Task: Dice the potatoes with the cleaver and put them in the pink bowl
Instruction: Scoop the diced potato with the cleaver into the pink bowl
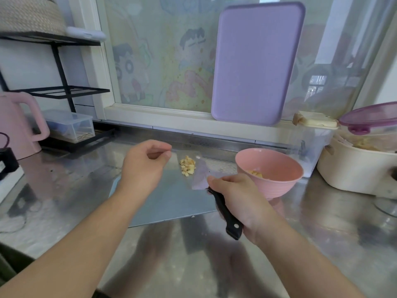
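A small heap of diced potato [187, 165] lies near the far edge of the grey cutting board [167, 198]. My right hand [238, 196] grips the cleaver's black handle [227, 216]; the blurred blade [200, 175] lies just right of the heap. Left of the heap hovers my left hand [144, 164], fingers loosely curled, holding nothing. The pink bowl [269, 171] stands right of the board with a few potato pieces inside.
A purple tray [255, 63] leans against the window behind. A cream pot [356, 168] with a purple lid and a clear box stand at right. A pink kettle [19, 125], a black rack and a clear container are at left.
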`<action>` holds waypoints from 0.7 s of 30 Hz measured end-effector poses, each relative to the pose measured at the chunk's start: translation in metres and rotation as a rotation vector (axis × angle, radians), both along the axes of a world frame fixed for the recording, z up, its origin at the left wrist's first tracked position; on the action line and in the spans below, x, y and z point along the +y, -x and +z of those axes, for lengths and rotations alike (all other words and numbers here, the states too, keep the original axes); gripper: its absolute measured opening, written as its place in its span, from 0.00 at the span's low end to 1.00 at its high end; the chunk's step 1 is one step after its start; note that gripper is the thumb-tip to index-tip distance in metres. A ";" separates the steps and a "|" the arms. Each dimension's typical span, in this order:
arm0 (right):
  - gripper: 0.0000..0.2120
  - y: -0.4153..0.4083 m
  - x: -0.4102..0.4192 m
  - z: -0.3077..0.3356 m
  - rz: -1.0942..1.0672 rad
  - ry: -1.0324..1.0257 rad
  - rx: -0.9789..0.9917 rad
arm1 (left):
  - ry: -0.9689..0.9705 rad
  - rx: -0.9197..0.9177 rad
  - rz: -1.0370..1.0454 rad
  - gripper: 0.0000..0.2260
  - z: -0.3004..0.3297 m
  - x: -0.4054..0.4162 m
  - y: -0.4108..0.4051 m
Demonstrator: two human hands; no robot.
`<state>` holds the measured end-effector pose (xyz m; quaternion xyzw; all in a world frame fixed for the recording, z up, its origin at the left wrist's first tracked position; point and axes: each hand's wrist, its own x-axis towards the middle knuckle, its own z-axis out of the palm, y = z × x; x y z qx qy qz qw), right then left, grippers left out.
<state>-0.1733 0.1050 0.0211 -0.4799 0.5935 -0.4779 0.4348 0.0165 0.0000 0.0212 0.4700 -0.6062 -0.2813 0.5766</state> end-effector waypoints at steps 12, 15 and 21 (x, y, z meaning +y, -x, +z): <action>0.19 0.131 0.022 0.050 -0.385 0.105 0.207 | 0.078 -0.141 -0.190 0.09 0.050 0.009 0.122; 0.21 0.148 0.026 0.036 -0.460 0.112 0.276 | 0.086 -0.208 -0.245 0.13 0.047 0.010 0.160; 0.21 0.154 0.019 0.020 -0.474 0.139 0.430 | 0.171 -0.456 -0.334 0.07 0.035 0.012 0.210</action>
